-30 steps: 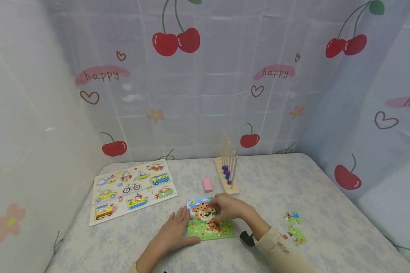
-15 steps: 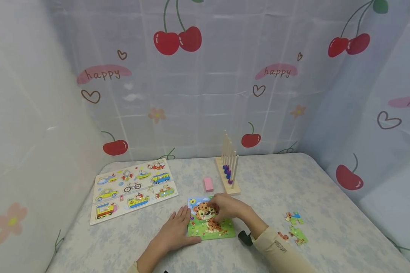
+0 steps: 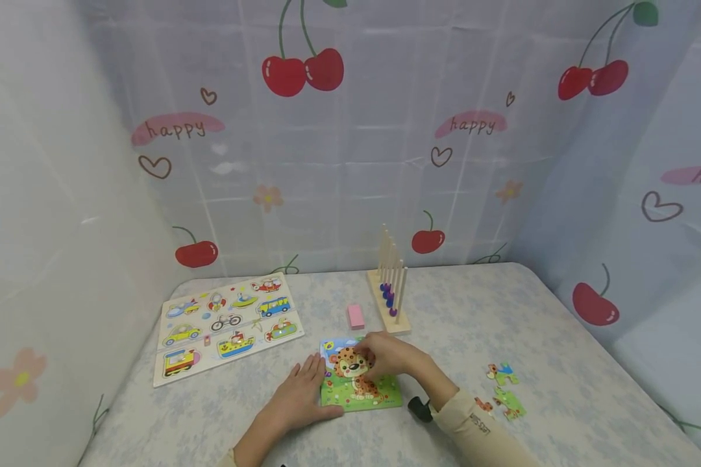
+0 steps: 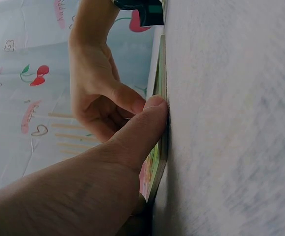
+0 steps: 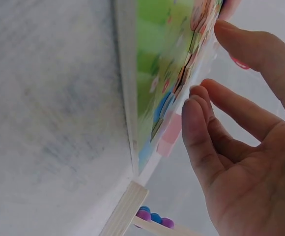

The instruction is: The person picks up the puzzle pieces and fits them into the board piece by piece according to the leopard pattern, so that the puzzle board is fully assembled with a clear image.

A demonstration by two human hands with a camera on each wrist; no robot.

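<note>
The left hand (image 3: 295, 399) lies near the lower middle of the head view, its fingers straight and set against the left edge of a leopard puzzle (image 3: 341, 397), the thumb along the edge nearest the person. The right hand (image 3: 394, 353) reaches over from the right with bent fingers at the leopard's head; whether it pinches a piece or only touches it, I cannot tell. A black device (image 3: 420, 410) sits at that wrist, beside a pale sleeve (image 3: 473, 425).

The puzzle lies flat on the surface (image 3: 455, 311), below centre of the frame. Just beyond it is a pink block (image 3: 355, 316), with a wooden peg stand (image 3: 403, 323) to its right bearing blue and purple beads (image 3: 388, 297). At lower right lie loose puzzle pieces (image 3: 508, 401); at lower left, a board of vehicle pictures (image 3: 208, 363). A cherry-printed curtain (image 3: 350, 155) fills the upper frame.
</note>
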